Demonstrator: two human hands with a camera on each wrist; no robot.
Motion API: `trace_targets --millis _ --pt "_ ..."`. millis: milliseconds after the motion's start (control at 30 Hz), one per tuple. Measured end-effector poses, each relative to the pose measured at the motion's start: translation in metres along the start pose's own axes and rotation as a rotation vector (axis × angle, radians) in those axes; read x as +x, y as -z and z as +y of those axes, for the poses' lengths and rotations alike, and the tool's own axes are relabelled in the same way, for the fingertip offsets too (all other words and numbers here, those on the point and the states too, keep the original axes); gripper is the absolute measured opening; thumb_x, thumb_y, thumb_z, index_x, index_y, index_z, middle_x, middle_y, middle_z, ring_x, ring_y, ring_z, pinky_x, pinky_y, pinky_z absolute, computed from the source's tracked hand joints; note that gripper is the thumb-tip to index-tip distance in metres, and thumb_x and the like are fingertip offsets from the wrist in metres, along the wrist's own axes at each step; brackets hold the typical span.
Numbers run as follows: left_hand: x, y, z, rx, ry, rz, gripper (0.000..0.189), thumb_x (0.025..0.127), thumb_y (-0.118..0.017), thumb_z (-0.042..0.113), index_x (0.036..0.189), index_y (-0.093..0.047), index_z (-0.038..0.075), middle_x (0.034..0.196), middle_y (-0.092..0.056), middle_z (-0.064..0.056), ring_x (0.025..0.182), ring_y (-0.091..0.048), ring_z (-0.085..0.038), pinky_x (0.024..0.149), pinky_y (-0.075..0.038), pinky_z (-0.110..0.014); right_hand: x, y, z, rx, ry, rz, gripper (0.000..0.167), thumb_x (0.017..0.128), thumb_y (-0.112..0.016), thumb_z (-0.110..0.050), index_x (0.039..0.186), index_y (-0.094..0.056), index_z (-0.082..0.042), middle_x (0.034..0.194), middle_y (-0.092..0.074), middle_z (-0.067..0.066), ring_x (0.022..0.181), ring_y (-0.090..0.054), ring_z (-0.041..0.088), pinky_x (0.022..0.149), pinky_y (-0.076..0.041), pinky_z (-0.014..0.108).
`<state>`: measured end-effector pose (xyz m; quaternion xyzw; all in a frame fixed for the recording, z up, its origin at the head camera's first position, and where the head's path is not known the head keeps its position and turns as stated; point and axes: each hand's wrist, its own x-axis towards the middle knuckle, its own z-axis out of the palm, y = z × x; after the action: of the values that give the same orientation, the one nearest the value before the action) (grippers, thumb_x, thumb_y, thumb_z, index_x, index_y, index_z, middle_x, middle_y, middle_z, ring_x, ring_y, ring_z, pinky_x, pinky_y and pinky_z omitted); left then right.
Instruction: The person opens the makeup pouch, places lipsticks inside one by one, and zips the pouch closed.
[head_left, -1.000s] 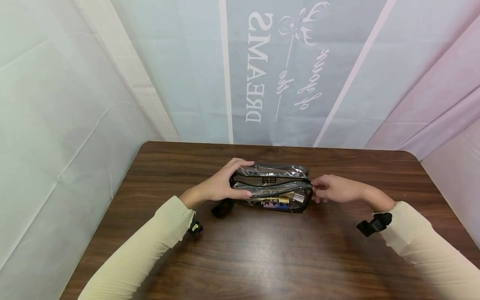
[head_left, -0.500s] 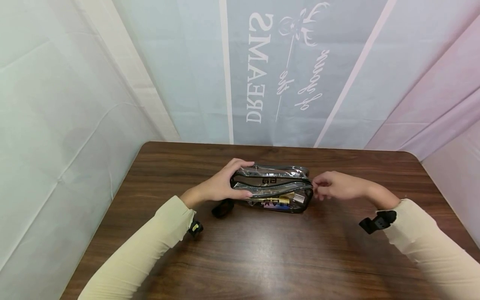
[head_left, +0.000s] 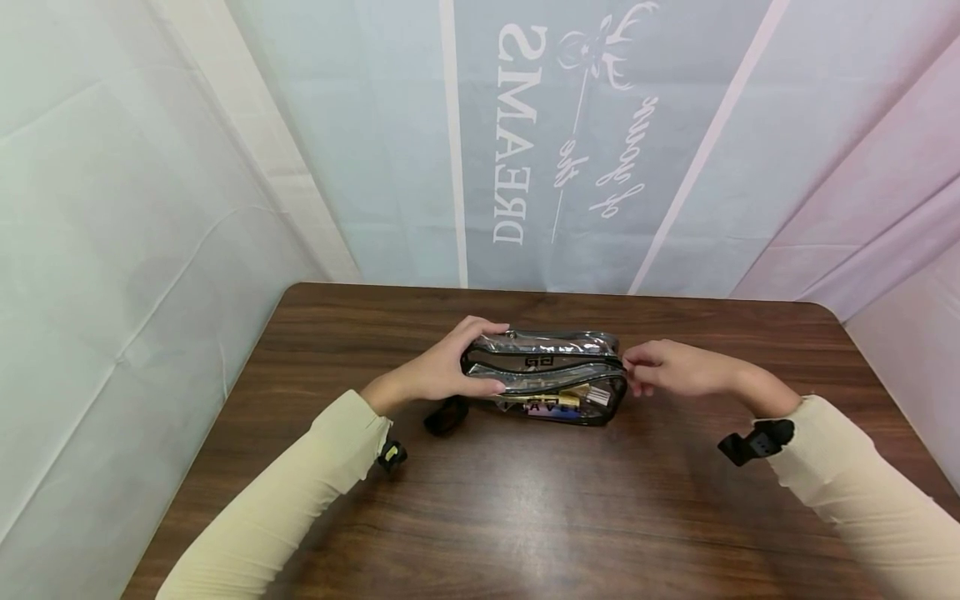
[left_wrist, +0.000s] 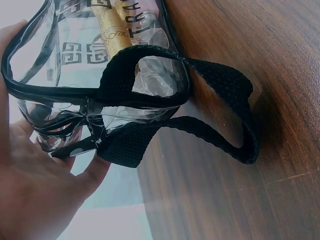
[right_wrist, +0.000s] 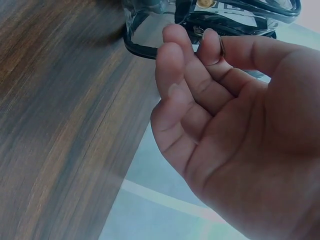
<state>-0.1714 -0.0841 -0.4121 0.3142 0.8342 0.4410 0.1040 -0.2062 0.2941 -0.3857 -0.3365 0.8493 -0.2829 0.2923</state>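
A clear plastic zip pouch [head_left: 543,379] with black piping lies on the table, the top parted in a long gap. Inside show a gold tube [left_wrist: 114,32], a pale comb-like piece [head_left: 597,397] and crumpled clear plastic [left_wrist: 157,77]. My left hand [head_left: 442,367] grips its left end, thumb along the near side and fingers over the far side. The thumb and a finger of my right hand [head_left: 675,368] pinch at the right end, where the zipper ends; a small dark-gold edge like a zipper pull [right_wrist: 222,47] shows at the thumb. The other fingers curl loosely.
A black strap loop [left_wrist: 225,82] sticks out of the pouch's left end over the dark wood-grain table [head_left: 525,508]. A printed cloth backdrop [head_left: 555,150] hangs behind the table's far edge. White cloth [head_left: 150,250] borders the left side.
My right hand has shifted slightly away from me and stays at the pouch's right end. My left hand and the pouch hold nearly still.
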Motion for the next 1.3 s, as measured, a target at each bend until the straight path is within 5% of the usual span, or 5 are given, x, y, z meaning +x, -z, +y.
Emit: trace_targets --millis 1067,1300 --pt "0.006 0.003 0.003 0.02 0.032 -0.012 0.081 0.087 -0.083 0.025 0.154 -0.041 0.01 0.148 -0.038 -0.006 0.141 -0.035 -0.023 0.116 -0.029 -0.051 -0.004 0.011 -0.01 -0.009 0.02 0.093 0.025 0.106 -0.045 -0.005 0.085 -0.055 -0.014 0.083 -0.061 0.004 0.08 -0.062 0.028 0.066 -0.048 0.03" --pt "0.008 0.003 0.006 0.037 0.053 0.001 0.082 0.085 -0.085 0.028 0.153 -0.042 0.009 0.147 -0.04 -0.006 0.138 -0.038 -0.022 0.116 -0.031 -0.049 -0.004 0.02 -0.015 -0.016 0.015 0.11 0.025 0.107 -0.044 -0.005 0.088 -0.058 -0.013 0.082 -0.06 0.004 0.072 -0.056 0.017 0.063 -0.045 0.029"
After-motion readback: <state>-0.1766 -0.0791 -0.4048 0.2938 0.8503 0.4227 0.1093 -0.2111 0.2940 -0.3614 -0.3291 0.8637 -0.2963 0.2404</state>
